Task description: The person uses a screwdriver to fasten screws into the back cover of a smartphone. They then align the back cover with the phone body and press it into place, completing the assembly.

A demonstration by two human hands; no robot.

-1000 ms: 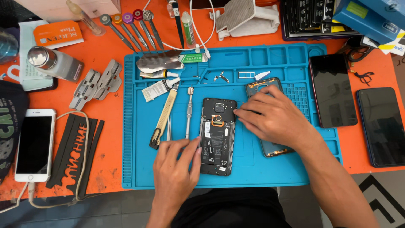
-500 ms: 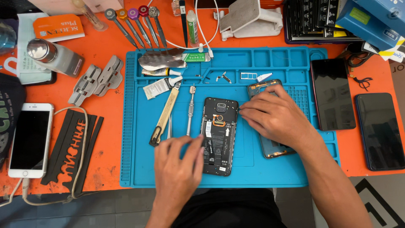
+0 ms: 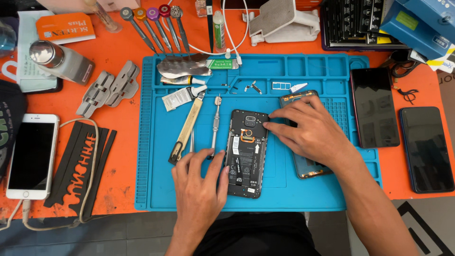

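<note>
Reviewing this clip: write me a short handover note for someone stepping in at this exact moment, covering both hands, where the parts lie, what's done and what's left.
Left hand: flat on the blue mat, fingers steadying the left edge of the opened phone.
Right hand: fingertips at the phone's upper right corner, palm resting over the removed back cover.
Parts: phone lies mid-mat, insides up; screwdriver and pry tool just left of it; small loose parts in the mat's top trays.
Done: back cover is off.
Left: the inner boards look still in place; whether any screws are out is too small to tell.
</note>
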